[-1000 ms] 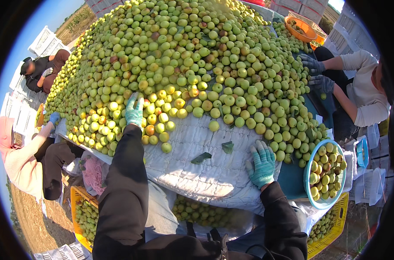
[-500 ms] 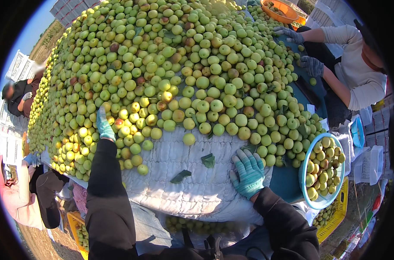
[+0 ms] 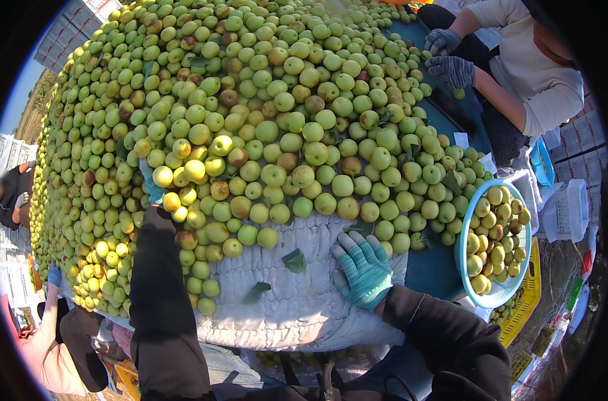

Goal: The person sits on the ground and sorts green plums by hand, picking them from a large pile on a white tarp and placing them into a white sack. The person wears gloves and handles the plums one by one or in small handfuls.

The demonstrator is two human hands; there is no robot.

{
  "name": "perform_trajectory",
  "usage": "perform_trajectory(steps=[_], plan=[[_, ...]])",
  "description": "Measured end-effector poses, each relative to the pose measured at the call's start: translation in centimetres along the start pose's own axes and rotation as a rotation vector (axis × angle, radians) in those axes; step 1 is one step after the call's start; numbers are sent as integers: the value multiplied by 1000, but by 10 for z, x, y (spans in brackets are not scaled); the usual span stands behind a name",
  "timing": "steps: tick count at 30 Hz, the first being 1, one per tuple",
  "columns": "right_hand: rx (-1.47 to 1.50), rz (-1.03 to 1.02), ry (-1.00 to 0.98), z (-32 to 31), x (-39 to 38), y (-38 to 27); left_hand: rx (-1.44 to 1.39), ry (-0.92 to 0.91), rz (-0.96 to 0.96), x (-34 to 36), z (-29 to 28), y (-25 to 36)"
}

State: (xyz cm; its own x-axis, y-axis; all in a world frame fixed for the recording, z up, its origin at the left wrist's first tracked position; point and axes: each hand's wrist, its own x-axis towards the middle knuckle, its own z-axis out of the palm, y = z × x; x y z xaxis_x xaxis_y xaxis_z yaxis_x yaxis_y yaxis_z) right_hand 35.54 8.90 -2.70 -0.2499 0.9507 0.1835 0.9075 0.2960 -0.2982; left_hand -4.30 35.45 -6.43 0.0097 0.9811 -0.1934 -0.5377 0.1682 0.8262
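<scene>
A large heap of small round green fruits, jujube-like (image 3: 270, 130), some yellowish or reddish, spreads over a pale quilted cloth (image 3: 304, 281). My left hand (image 3: 153, 186), in a teal glove, reaches in among the fruits at the left. It is stretched out on edge, with fruits against its right side partly covering the fingers. On the bare cloth at the heap's near edge, my right hand (image 3: 364, 271) lies flat with fingers extended, also gloved in teal. A dark leaf (image 3: 294, 260) lies to its left.
A light-blue basket (image 3: 462, 250) of browner fruits stands tilted at the right, above a yellow crate (image 3: 523, 307). Across the right side a co-worker's gloved hands (image 3: 449, 71) are over the table edge. At the far left sits another person (image 3: 23, 194).
Fruits beside my left hand have shifted right and nearer, covering more of the cloth and part of that hand. My right hand stays flat on the cloth. The view has shifted slightly.
</scene>
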Motion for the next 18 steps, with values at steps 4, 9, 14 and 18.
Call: perform_trajectory(steps=[4, 9, 14, 18], plan=[[-9, -4, 0, 2, 2, 0, 23, -30, -4, 8, 22, -13], [7, 5, 3, 4, 2, -1, 74, -62, 13, 21, 56, -24], [5, 12, -10, 4, 2, 0, 127, -119, 32, 30, 96, -33], [24, 20, -26, 3, 2, 0, 176, -181, 65, 34, 137, -43]])
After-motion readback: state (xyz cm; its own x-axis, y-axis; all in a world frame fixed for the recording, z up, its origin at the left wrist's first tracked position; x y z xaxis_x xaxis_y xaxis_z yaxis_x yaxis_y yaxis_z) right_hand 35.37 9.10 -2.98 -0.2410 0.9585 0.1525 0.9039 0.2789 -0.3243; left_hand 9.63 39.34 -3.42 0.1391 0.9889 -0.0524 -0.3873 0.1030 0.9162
